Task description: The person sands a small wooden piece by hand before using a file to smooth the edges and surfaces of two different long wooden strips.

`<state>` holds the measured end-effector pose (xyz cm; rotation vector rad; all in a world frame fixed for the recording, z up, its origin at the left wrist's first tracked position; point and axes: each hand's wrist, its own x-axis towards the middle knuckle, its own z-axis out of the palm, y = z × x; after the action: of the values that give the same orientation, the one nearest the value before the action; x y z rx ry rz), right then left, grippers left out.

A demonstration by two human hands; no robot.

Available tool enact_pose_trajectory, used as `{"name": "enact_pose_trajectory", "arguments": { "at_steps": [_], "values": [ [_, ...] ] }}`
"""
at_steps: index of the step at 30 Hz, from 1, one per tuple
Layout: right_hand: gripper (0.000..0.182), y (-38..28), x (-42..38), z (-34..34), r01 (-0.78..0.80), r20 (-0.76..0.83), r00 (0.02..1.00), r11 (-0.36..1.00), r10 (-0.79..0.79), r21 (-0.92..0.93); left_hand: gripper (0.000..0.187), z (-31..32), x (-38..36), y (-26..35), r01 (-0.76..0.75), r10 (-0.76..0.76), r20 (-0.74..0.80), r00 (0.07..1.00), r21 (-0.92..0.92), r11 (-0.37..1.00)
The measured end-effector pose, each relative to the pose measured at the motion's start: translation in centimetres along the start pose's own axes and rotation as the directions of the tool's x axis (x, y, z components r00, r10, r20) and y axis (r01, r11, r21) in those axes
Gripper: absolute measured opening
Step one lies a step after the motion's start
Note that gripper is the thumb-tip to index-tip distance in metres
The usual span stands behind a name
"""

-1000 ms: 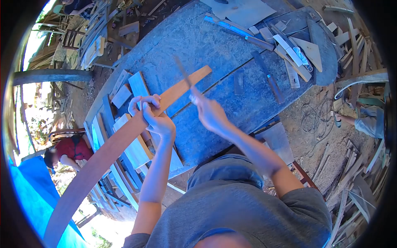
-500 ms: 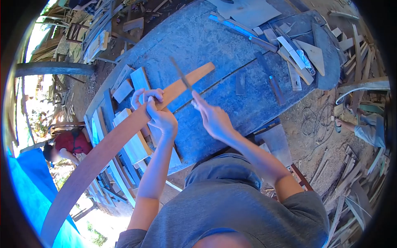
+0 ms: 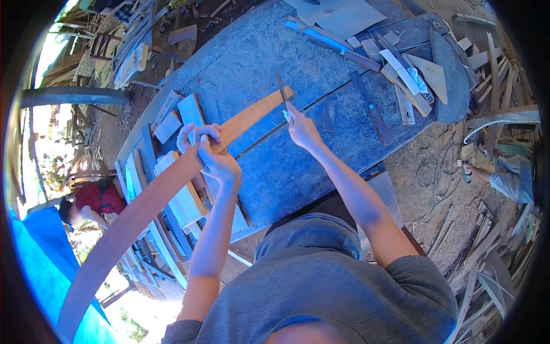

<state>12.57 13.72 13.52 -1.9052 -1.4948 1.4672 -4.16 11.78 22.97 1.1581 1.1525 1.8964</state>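
Note:
A long, tapering wooden plank (image 3: 143, 209) runs slantwise from the lower left up over the workbench, its narrow end pointing to the upper right. My left hand (image 3: 212, 157) is wrapped round it partway along, thumb on the near side and fingers over the far edge. Beyond that hand, the plank is lighter in colour. In my right hand (image 3: 302, 129) is a thin dark blade-like tool (image 3: 281, 86), its handle mostly hidden by the fingers. The tool crosses the plank near its narrow tip, the blade pointing away from me.
Under both hands is a large worn workbench (image 3: 240, 69). Wooden blocks (image 3: 180, 195) are stacked along its left side. At the right lie a handsaw (image 3: 372, 114), a ruler (image 3: 404, 106) and a white plastic piece (image 3: 400, 69). A person in red (image 3: 100, 198) is at left; another person's leg (image 3: 478, 172) shows at right.
My right hand and the blade-like tool have moved right along the plank, from its lighter middle stretch to near the tip. My left hand keeps its hold, the plank nearly unmoved.

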Motion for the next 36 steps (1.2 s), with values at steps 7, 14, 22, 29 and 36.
{"name": "enact_pose_trajectory", "arguments": {
  "at_steps": [7, 14, 22, 29, 36],
  "values": [
    [0.051, 2.3, 1.2, 2.5, 0.317, -0.072, 0.948, 0.94, -0.31, 0.124, 0.035, 0.1, 0.2, -0.1, 0.012, -0.014, -0.041, 0.999, -0.034, 0.999],
    [0.049, -1.2, -3.1, 0.7, 0.227, -0.032, 0.974, 0.968, -0.224, 0.105, 0.034, 0.2, 0.4, -0.3, -0.019, 0.017, -0.063, 0.998, -0.028, 0.999],
    [0.049, 0.2, 2.0, 0.7, 0.223, -0.15, 0.967, 0.97, -0.208, 0.097, 0.033, -0.7, 0.8, -0.7, -0.027, 0.027, -0.065, 0.997, -0.001, 1.0],
    [0.049, 2.8, 3.3, 2.0, 0.307, -0.108, 0.95, 0.938, -0.293, 0.162, 0.031, 0.3, 1.2, -0.1, 0.005, -0.005, -0.125, 0.992, -0.004, 1.0],
    [0.052, -1.2, -2.7, 0.5, 0.291, 0.016, 0.956, 0.956, -0.291, 0.028, 0.032, -0.2, 1.6, -0.7, -0.03, 0.03, -0.099, 0.995, 0.005, 1.0]
  ]
}}
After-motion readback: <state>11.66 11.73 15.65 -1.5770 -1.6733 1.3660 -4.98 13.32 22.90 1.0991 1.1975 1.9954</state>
